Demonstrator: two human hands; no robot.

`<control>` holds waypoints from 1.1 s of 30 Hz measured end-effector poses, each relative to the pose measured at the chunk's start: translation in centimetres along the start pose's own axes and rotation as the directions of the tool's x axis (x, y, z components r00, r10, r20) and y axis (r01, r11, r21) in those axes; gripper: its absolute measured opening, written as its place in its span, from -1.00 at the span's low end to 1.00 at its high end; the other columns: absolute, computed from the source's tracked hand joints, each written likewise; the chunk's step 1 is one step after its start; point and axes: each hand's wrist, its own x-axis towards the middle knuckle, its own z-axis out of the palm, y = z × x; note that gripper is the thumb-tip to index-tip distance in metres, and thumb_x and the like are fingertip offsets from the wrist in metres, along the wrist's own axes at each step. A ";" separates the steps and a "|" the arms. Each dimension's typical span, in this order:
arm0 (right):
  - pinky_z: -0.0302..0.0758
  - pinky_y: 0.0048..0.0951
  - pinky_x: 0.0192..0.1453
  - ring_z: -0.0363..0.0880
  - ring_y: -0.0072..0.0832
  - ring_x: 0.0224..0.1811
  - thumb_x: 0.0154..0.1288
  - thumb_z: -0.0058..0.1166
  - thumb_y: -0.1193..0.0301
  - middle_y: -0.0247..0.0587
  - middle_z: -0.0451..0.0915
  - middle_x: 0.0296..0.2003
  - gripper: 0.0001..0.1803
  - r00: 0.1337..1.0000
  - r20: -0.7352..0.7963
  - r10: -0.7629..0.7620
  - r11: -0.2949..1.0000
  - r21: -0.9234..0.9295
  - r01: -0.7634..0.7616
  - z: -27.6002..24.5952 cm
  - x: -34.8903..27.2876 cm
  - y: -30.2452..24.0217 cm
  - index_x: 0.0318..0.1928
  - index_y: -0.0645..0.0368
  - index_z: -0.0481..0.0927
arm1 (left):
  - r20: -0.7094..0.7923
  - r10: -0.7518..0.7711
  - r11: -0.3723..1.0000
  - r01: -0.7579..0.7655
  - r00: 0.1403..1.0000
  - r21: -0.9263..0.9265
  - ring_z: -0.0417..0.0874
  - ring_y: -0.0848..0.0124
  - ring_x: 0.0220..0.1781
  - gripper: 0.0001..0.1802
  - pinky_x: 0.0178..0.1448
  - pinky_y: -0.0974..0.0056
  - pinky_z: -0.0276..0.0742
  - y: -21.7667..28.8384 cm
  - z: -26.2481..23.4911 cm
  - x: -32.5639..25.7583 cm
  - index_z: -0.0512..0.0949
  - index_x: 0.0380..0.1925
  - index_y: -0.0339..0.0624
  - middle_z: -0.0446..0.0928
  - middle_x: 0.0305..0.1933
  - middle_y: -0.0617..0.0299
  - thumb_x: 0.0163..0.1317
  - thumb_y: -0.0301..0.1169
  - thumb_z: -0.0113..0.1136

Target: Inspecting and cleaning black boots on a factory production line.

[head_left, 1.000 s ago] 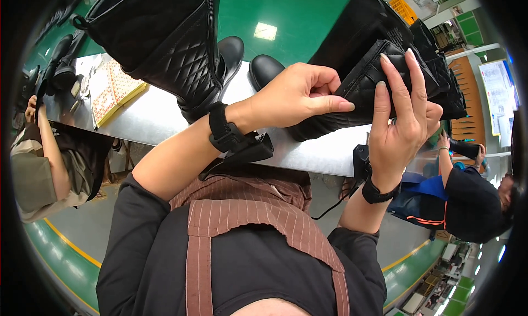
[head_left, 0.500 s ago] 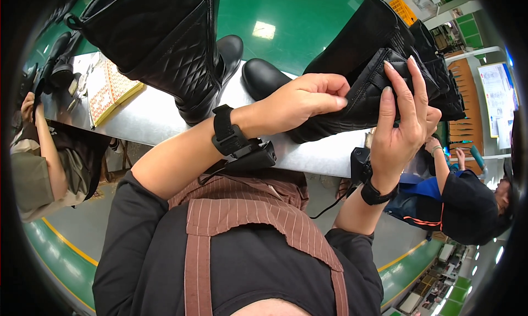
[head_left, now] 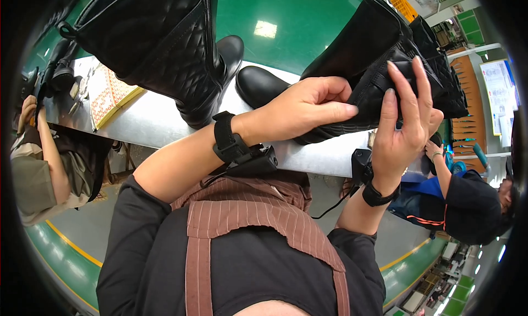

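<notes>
A tall black boot [head_left: 357, 35] leans over the metal table in front of me, with its zip edge and a loose flap turned toward me. At that zip edge my left hand [head_left: 316, 104] is closed, thumb and curled fingers against the boot; any zip pull there is hidden. My right hand [head_left: 410, 118] lies against the upper shaft with its fingers stretched and apart. To the left stands another black boot [head_left: 159, 46] with a quilted lower shaft, a side zip and a pull loop; neither hand touches it.
The metal table [head_left: 165, 115] carries a stack of patterned paper [head_left: 110, 93] and more dark boots [head_left: 63, 68] at the left. Beyond it runs a green surface [head_left: 275, 8]. Co-workers stand at the left [head_left: 44, 167] and right [head_left: 440, 200]. A yellow crate [head_left: 404, 8] is at the far right.
The boot's shaft has shifted slightly and its toe has moved a little left. My left thumb has slid slightly right along the zip edge. My right fingers stay outstretched on the boot.
</notes>
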 end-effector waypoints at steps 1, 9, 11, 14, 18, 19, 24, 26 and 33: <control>0.26 -0.42 0.06 0.35 -0.51 -0.19 0.31 0.16 0.45 -0.17 0.54 0.25 -0.64 0.999 -0.034 -0.027 0.998 0.059 0.029 0.2 0.0 0.3 0.12 0.10 0.63 | -0.046 0.031 0.998 -0.028 0.998 0.062 0.27 0.70 -0.38 -0.79 -0.30 0.51 0.20 -0.4 0.2 0.2 0.46 -0.27 -0.19 0.32 -0.41 0.52 0.44 -0.29 0.15; 0.27 -0.33 0.39 0.31 -0.36 0.35 0.12 0.32 0.57 -0.13 0.32 0.34 -0.17 0.784 0.351 0.513 -0.015 0.916 -0.401 4.9 -11.0 2.2 0.41 0.25 0.23 | 0.139 0.223 0.934 -0.252 0.965 0.253 0.31 0.63 -0.29 -0.75 -0.23 0.46 0.25 0.5 -1.7 1.6 0.46 -0.42 -0.23 0.28 -0.32 0.40 0.34 -0.34 0.29; 0.29 -0.34 0.39 0.42 -0.43 0.26 0.13 0.32 0.59 -0.10 0.51 0.20 -0.29 0.682 0.713 0.159 0.224 0.647 -0.729 5.9 -13.6 0.9 0.32 0.30 0.38 | 0.135 0.189 0.947 -0.217 0.973 0.236 0.34 0.63 -0.34 -0.79 -0.27 0.46 0.28 1.2 -1.8 1.9 0.53 -0.38 -0.24 0.36 -0.36 0.40 0.33 -0.36 0.30; 0.48 -0.42 0.16 0.61 -0.48 0.00 0.10 0.37 0.57 -0.15 0.68 -0.04 -0.51 0.596 0.721 0.352 0.183 0.572 -0.800 7.0 -12.8 -1.8 0.08 0.37 0.59 | -0.175 0.099 0.940 -0.035 0.979 0.339 0.42 0.68 -0.45 -0.79 -0.37 0.48 0.35 1.4 -1.2 0.9 0.61 -0.19 -0.30 0.52 -0.47 0.39 0.33 -0.37 0.31; 0.52 -0.49 0.01 0.61 -0.55 -0.15 0.14 0.37 0.60 -0.28 0.69 -0.19 -0.72 0.676 0.576 0.460 0.326 0.599 -0.732 7.5 -14.0 -3.1 -0.11 0.32 0.65 | -0.597 0.240 0.880 0.088 0.765 0.466 0.43 0.70 -0.44 -0.88 -0.36 0.51 0.35 -2.0 -1.4 -3.8 0.51 -0.32 -0.20 0.47 -0.47 0.44 0.40 -0.41 0.17; 0.52 -0.49 0.01 0.61 -0.55 -0.15 0.14 0.37 0.60 -0.28 0.69 -0.19 -0.72 0.669 0.579 0.467 0.317 0.596 -0.737 7.6 -13.7 -3.4 -0.11 0.32 0.65 | -0.625 0.092 0.898 0.206 0.775 0.388 0.43 0.67 -0.46 -0.88 -0.37 0.50 0.35 -3.6 -1.8 -4.8 0.51 -0.27 -0.19 0.47 -0.47 0.43 0.40 -0.38 0.17; 0.56 -0.48 -0.09 0.66 -0.52 -0.28 0.12 0.37 0.56 -0.21 0.73 -0.29 -0.76 0.634 0.576 0.516 0.194 0.642 -0.742 8.0 -12.8 -3.8 -0.20 0.42 0.69 | -0.622 -0.338 0.747 0.603 0.706 0.279 0.49 0.57 -0.50 -0.72 -0.43 0.45 0.41 -8.5 -2.4 -6.5 0.43 -0.20 -0.30 0.52 -0.43 0.28 0.30 -0.34 0.28; 0.56 -0.48 -0.09 0.65 -0.52 -0.27 0.11 0.37 0.56 -0.21 0.73 -0.29 -0.76 0.631 0.583 0.512 0.167 0.653 -0.739 7.8 -13.0 -3.9 -0.20 0.42 0.68 | -0.607 -0.477 0.739 0.664 0.636 0.115 0.53 0.54 -0.50 -0.68 -0.45 0.43 0.44 -7.3 -1.7 -5.8 0.41 -0.19 -0.32 0.53 -0.44 0.23 0.28 -0.33 0.30; 0.54 -0.47 -0.01 0.64 -0.49 -0.19 0.08 0.36 0.61 -0.23 0.70 -0.21 -0.68 0.619 0.516 0.592 0.175 0.668 -0.724 8.7 -13.8 -4.3 -0.12 0.37 0.63 | -0.463 -0.608 0.719 0.695 0.646 0.025 0.55 0.52 -0.49 -0.73 -0.44 0.43 0.47 -7.5 -3.8 -6.2 0.46 -0.25 -0.27 0.55 -0.47 0.26 0.37 -0.28 0.25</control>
